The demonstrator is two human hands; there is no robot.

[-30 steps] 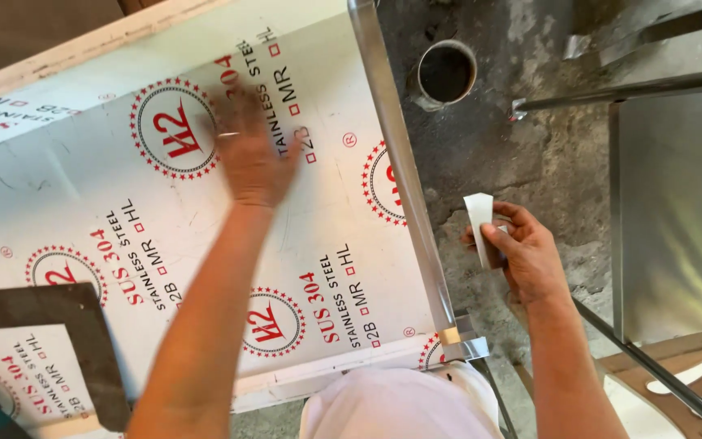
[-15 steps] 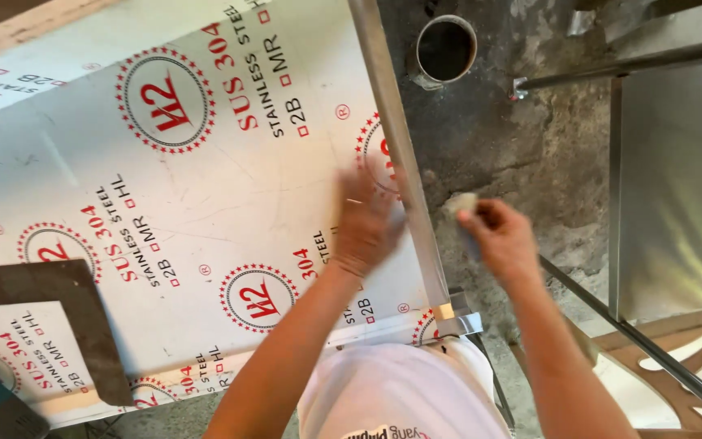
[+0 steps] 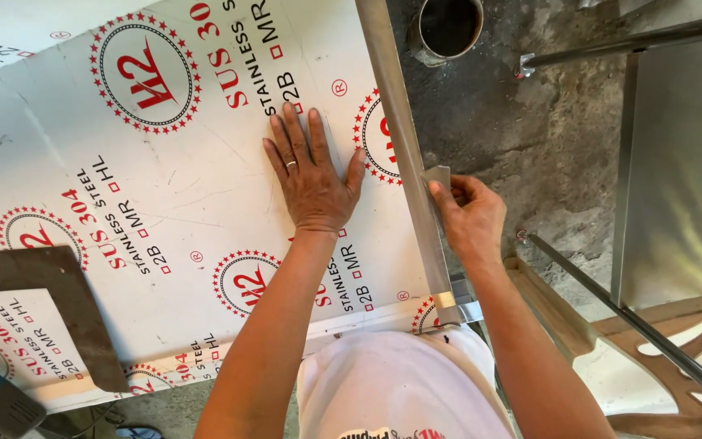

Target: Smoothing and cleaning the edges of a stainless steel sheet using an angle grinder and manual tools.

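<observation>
**Hand flat on the sheet, pad at its edge**

The left hand (image 3: 309, 175) lies spread flat on the film-covered steel sheet (image 3: 164, 195), holding nothing. The right hand (image 3: 469, 215) pinches a small grey pad (image 3: 437, 176), possibly abrasive, against the sheet's bare right edge. Beyond that edge a round can (image 3: 447, 28) stands on the concrete floor (image 3: 530, 138), its inside dark. A dark plate (image 3: 42, 301) covers the sheet's near-left corner.

Left hand (image 3: 310, 180) flat on sheet (image 3: 123, 187); right hand (image 3: 471, 218) at its right edge
</observation>
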